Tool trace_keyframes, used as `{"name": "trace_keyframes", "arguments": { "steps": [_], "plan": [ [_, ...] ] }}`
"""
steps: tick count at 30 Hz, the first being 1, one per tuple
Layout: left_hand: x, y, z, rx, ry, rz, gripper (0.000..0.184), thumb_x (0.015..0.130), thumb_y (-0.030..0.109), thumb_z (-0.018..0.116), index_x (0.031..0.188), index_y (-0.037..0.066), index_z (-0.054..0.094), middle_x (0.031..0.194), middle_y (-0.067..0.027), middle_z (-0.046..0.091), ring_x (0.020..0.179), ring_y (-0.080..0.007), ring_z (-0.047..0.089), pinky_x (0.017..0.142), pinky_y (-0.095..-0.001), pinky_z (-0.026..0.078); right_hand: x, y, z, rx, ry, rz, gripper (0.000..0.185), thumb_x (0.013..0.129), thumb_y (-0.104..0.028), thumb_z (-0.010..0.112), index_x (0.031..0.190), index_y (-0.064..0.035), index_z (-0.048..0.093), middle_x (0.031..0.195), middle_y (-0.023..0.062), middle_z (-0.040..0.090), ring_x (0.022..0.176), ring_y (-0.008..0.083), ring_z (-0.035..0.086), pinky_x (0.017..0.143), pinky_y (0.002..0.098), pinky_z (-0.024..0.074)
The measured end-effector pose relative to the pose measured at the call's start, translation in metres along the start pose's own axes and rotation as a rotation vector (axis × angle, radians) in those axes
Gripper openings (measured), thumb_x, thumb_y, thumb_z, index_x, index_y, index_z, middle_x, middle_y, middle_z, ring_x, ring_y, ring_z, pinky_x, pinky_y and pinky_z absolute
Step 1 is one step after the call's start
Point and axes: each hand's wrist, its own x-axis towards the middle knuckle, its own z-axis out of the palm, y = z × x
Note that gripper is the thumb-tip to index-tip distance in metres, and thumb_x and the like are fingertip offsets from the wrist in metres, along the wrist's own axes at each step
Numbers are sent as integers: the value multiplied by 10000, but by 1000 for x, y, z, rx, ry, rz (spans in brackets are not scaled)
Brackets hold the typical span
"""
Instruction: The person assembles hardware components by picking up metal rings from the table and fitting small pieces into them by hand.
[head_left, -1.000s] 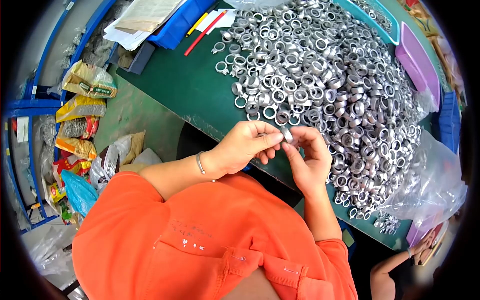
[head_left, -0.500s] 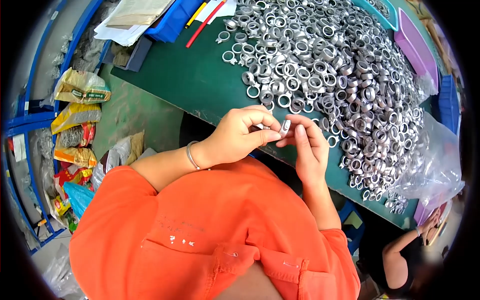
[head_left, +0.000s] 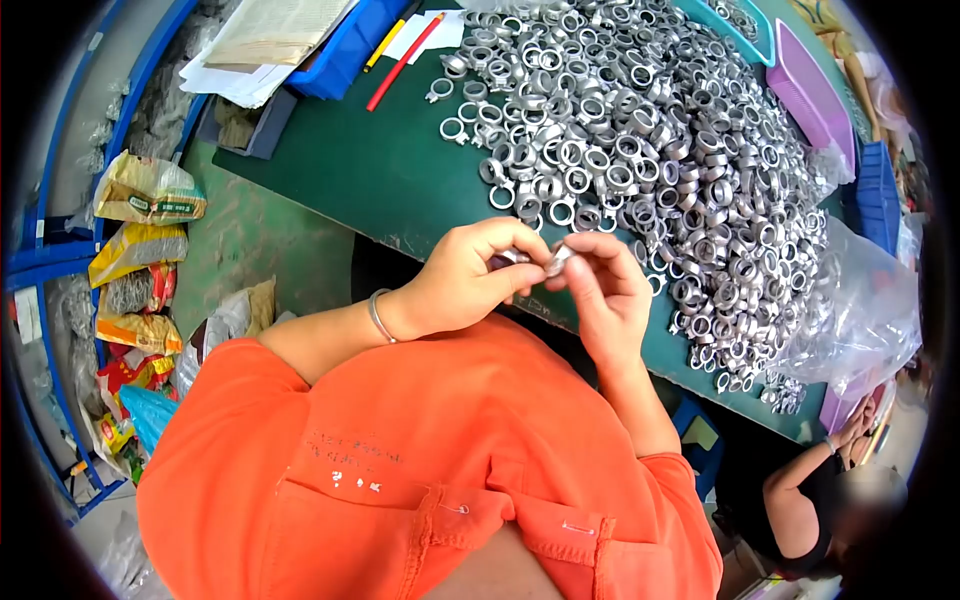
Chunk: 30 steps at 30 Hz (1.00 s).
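Just off the table's near edge, my two hands meet in front of the orange shirt. My left hand has its thumb and fingers closed around a shiny metal part, mostly hidden by the fingers. Between the fingertips of both hands sits a small metal ring, which my right hand pinches with thumb and forefinger. Beyond the hands, a large heap of grey metal rings, many with a small lug, spreads across the green table.
A red pencil and a yellow pencil lie near a blue bin. A pink basket and a clear plastic bag border the heap at right. Another person sits at lower right. Filled sacks stand at left.
My right hand has moved slightly left, closer to my left hand. The metal ring between the fingertips has turned, and more of the part in my left hand shows.
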Motion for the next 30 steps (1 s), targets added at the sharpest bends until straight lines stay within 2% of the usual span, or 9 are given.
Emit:
{"name": "trace_keyframes", "arguments": {
  "steps": [2,5,9,12,14,19,23,26,30],
  "plan": [
    [2,7,3,-564,136,-505,192,890,61,535,1076,20,556,928,-62,583,798,-133,599,622,-224,519,9,-4,1,-305,-28,-324,207,752,36,663,943,-28,613,953,87,577,904,186,573,728,274,483],
    [5,-7,-3,-1182,150,-654,184,914,133,491,1060,28,528,917,-68,595,792,-160,625,655,-296,563,16,-19,1,-578,-255,-487,197,671,30,686,851,-32,639,947,119,588,875,266,566,758,329,456],
    [3,-17,-1,-1043,78,-663,114,906,142,521,960,50,561,840,-46,593,671,-111,574,518,-233,477,49,-14,-26,-1223,134,-638,220,698,33,619,906,-37,623,845,111,552,743,287,516,666,386,424],
    [8,-8,6,-916,117,-684,94,897,135,550,930,49,565,822,-41,584,649,-84,543,490,-216,426,62,-8,-43,-1288,180,-589,179,722,-5,644,895,-44,626,821,102,547,726,283,510,658,384,422],
    [10,-5,8,-842,121,-662,101,890,123,568,950,42,564,819,-34,577,668,-75,538,512,-211,429,52,-9,-42,-1187,117,-511,151,735,-35,665,882,-43,631,802,101,548,731,288,511,658,375,425],
    [14,3,8,-725,111,-541,127,891,107,567,987,25,571,797,-27,560,634,-65,499,505,-201,414,10,3,-21,-204,45,12,114,774,4,678,878,9,633,864,56,612,755,118,586,649,235,474],
    [9,7,9,-612,33,-480,108,886,107,577,936,13,594,699,-12,545,548,-53,463,462,-181,376,-5,9,-14,-247,50,-98,138,737,31,689,861,0,636,871,85,633,770,156,606,672,260,489],
    [7,8,10,-468,15,-450,94,855,94,624,901,12,613,659,4,543,514,-34,419,457,-173,346,-10,3,-12,-660,25,-435,189,680,59,702,841,-5,628,863,120,629,757,231,612,663,276,486],
    [1,5,16,-213,41,-230,72,813,53,665,869,14,642,783,4,588,609,-42,488,515,-178,391,-16,5,-11,-529,50,-424,186,701,105,651,845,-1,599,881,119,625,781,225,610,684,285,487]
  ]
}}
